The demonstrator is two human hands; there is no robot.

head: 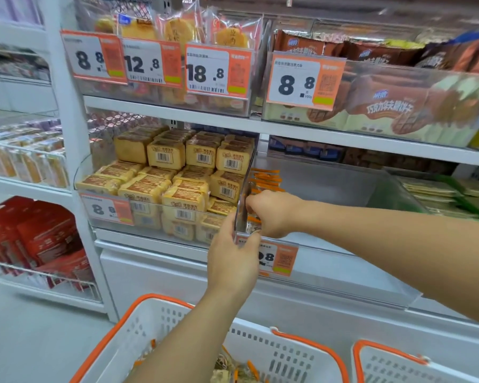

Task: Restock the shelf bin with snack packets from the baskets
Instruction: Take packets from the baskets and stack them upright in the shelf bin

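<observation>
**Both hands at the front corner of the clear bin**

Nearest you, a white basket [274, 352] with orange handles holds a few orange-edged snack packets [241, 371] in its bottom. A second basket [393, 366] stands just to its right; you cannot see what lies in it.

Your left hand [233, 258] reaches up over the first basket and lies against the front of the shelf bin [343, 189], fingers curled round its corner by the upright clear divider [244, 200]. It covers part of the orange price tag [280, 258] clipped there. Your right hand [271, 214] is inside the bin, just beyond the front wall, fingers bent down onto a packet [253, 219]; whether it pinches or only presses that packet cannot be told.

Behind your right hand, a row of packets [266, 179] stands against the divider, their orange edges up and their long sides running across the bin. The rest of the bin floor shows bare.

Left of the divider, yellow cake blocks [177, 175] fill the neighbouring bin in stacked rows. Above, the higher shelf carries brown biscuit packs [385, 106] behind an 8.8 tag.
</observation>
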